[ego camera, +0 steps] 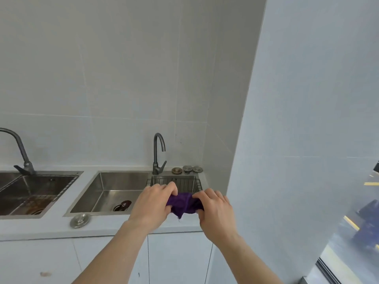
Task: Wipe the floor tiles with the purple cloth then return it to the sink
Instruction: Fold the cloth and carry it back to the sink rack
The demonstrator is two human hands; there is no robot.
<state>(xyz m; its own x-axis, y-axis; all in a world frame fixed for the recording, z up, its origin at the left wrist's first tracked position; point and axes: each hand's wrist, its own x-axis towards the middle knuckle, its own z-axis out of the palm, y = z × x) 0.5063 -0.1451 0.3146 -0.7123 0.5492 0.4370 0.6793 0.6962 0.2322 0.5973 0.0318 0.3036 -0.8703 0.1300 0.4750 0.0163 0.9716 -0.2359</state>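
Note:
The purple cloth [184, 204] is bunched up between both hands, over the front right corner of the steel sink [114, 191]. My left hand [152, 203] grips its left end and my right hand [215, 210] grips its right end. A loose corner of the cloth hangs down toward the counter edge. Just behind the hands a black wire basket [184, 182] sits in the right part of the sink. No floor tiles are in view.
A dark tap [159, 154] stands behind the sink, with three round metal plugs [187, 169] to its right. A second sink [34, 191] and its tap [20, 152] lie to the left. A metal drain cover [80, 220] rests on the white counter. A wall rises at right.

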